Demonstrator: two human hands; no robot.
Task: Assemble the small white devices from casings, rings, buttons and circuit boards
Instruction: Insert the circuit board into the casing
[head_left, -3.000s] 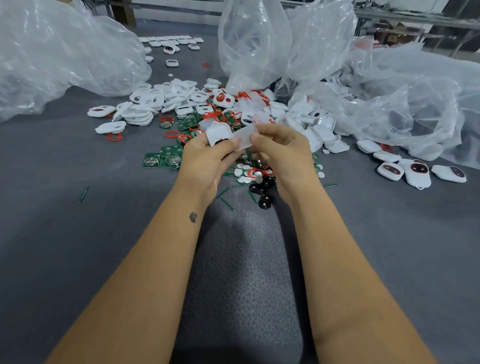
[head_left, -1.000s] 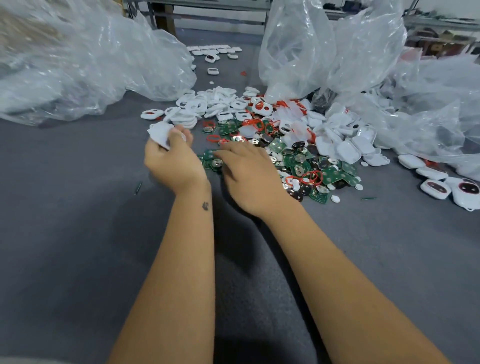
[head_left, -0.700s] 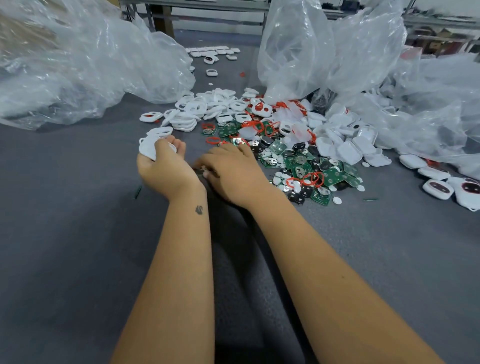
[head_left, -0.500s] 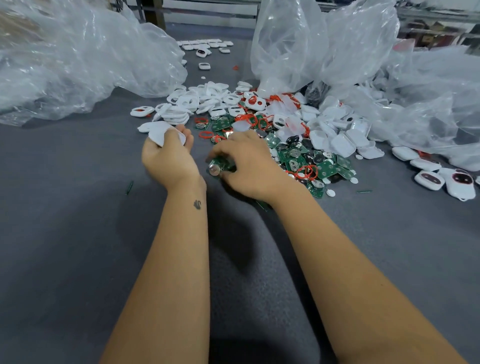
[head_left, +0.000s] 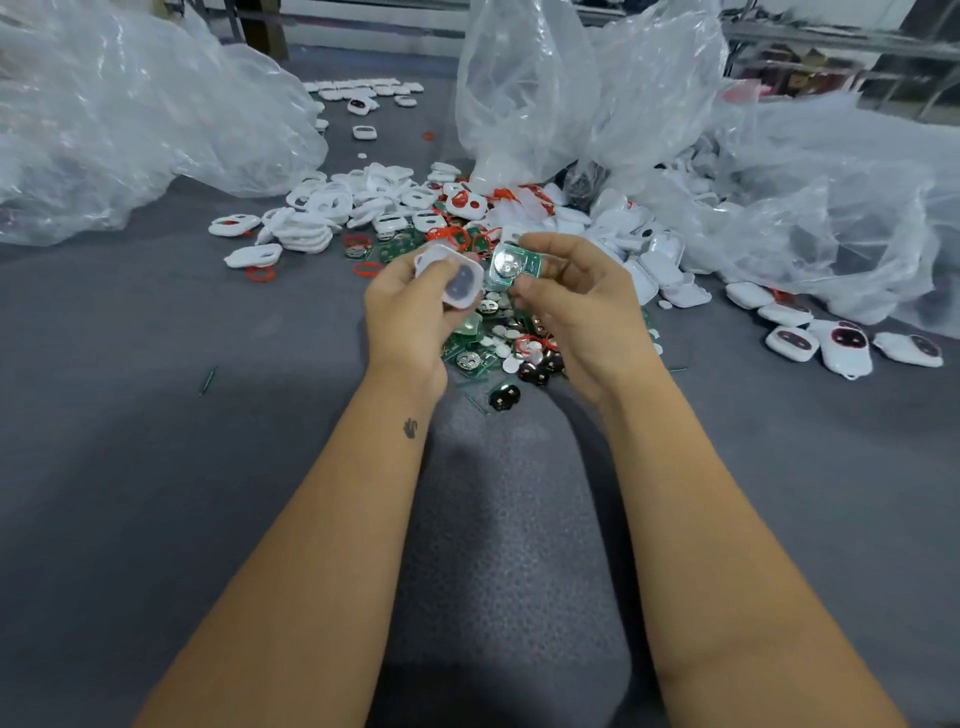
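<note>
A green circuit board (head_left: 514, 266) with a round silver cell on its face is pinched by the fingertips of the right hand (head_left: 582, 306), held up above the heap of parts and tilted toward the camera. Just beside it, to its left and slightly lower, a white casing (head_left: 451, 279) is gripped in the curled fingers of the left hand (head_left: 410, 312), its hollow side turned upward and toward the board. The two pieces are close together but apart; a narrow gap is seen between the board's left edge and the casing's rim. The casing's long axis runs roughly from upper left to lower right, and the board appears squarish, so its orientation relative to the hollow cannot be judged with certainty. The coming move is judged to be a short travel of the board leftward and down into the casing, the right hand being the one that carries it.

Below and beyond the hands, loose circuit boards (head_left: 470, 358), small white buttons (head_left: 501, 347), red rings (head_left: 262, 273) and empty white casings (head_left: 306, 234) are spread over the grey surface (head_left: 156, 415). Finished devices (head_left: 844, 345) lie well apart to the right. Clear plastic bags (head_left: 130, 119) are piled at the far left and far right. Open room is left in the air between the hands and nearer the body.
</note>
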